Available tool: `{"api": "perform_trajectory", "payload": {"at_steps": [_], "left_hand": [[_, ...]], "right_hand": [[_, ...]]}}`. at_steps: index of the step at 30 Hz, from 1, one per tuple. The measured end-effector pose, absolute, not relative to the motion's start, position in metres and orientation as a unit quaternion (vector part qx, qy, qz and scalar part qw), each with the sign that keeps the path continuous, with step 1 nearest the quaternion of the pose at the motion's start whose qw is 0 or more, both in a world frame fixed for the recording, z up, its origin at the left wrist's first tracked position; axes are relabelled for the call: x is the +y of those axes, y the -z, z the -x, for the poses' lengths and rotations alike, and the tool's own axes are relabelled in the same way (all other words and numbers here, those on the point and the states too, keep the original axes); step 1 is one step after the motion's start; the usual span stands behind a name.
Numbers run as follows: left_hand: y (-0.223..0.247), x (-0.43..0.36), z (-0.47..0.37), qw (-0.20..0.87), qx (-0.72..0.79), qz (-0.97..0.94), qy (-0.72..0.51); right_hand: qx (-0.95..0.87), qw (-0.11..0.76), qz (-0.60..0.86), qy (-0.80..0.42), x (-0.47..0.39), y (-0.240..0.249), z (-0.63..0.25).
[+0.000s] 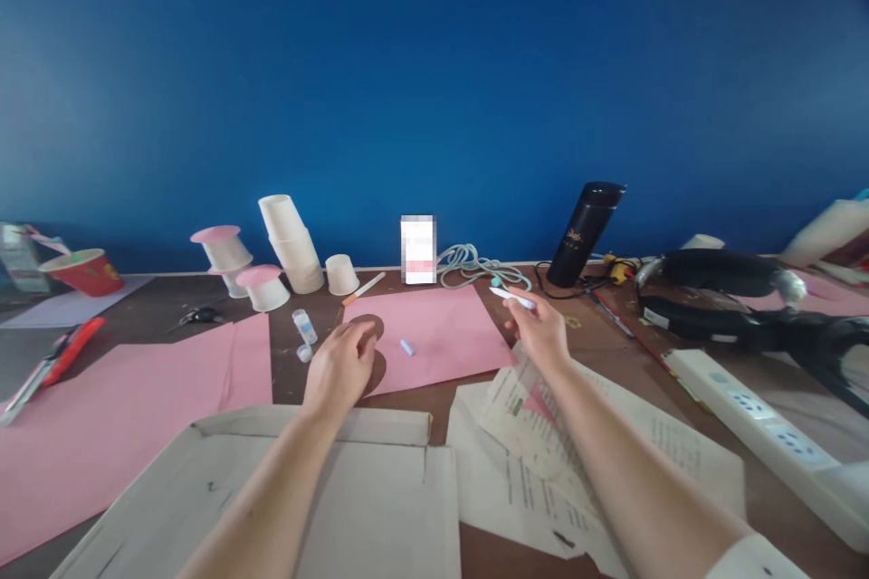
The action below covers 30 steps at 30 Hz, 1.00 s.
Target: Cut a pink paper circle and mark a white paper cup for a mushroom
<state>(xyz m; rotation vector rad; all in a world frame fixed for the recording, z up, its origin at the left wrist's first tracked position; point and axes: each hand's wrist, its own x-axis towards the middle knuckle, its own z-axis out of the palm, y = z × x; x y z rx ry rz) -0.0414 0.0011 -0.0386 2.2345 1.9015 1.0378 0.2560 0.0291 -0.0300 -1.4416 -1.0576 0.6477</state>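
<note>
A pink sheet (448,326) lies on the table, with a small light-blue cap (407,347) on it. My left hand (343,364) rests at the sheet's left edge, fingers bent and slightly apart, with nothing visible in them. Above the sheet's right edge, my right hand (538,326) grips a white pen (512,298) between thumb and fingers, its tip pointing left. A clear glue tube (304,327) and a small round cap (304,352) are left of my left hand. A phone (418,250) with a lit screen stands upright behind the sheet.
White paper cups (295,249) and pink-topped cups (263,288) stand at the back left. A black bottle (585,235) leans at the back right, near a power strip (767,434). Cardboard (386,507) and printed papers (502,470) lie in front; a red-handled cutter (74,348) lies left.
</note>
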Motion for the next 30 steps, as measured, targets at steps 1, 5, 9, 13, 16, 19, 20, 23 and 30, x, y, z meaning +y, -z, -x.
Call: {"api": "perform_trajectory", "payload": {"at_steps": [1,5,9,13,16,19,20,23,30], "left_hand": [[0.040,0.002,0.042,0.014,0.614,-0.718,-0.327],[0.039,0.000,0.035,0.026,0.616,-0.727,-0.302],[0.030,0.001,0.021,0.029,0.578,-0.771,-0.267],[0.021,0.009,0.008,0.002,0.529,-0.832,-0.167],[0.018,0.016,0.000,-0.020,0.510,-0.855,-0.090],[0.016,0.018,-0.003,-0.041,0.486,-0.871,-0.062],[0.015,0.018,-0.004,-0.043,0.483,-0.872,-0.063],[0.013,0.016,-0.002,-0.013,0.508,-0.853,-0.122],[0.020,0.017,0.004,0.467,0.543,-0.469,-0.516]], "right_hand": [[-0.472,0.558,0.631,-0.260,0.030,0.032,-0.259],[-0.555,0.517,0.605,-0.242,0.022,0.033,-0.250],[-0.643,0.493,0.544,-0.218,0.006,0.030,-0.230],[-0.658,0.489,0.526,-0.226,-0.001,0.031,-0.223],[-0.658,0.489,0.526,-0.226,-0.001,0.033,-0.224],[-0.655,0.495,0.520,-0.237,-0.001,0.033,-0.224],[-0.652,0.498,0.516,-0.246,-0.002,0.032,-0.223],[-0.630,0.523,0.493,-0.296,-0.005,0.028,-0.219],[-0.547,0.583,0.435,-0.416,-0.010,0.020,-0.211]]}}
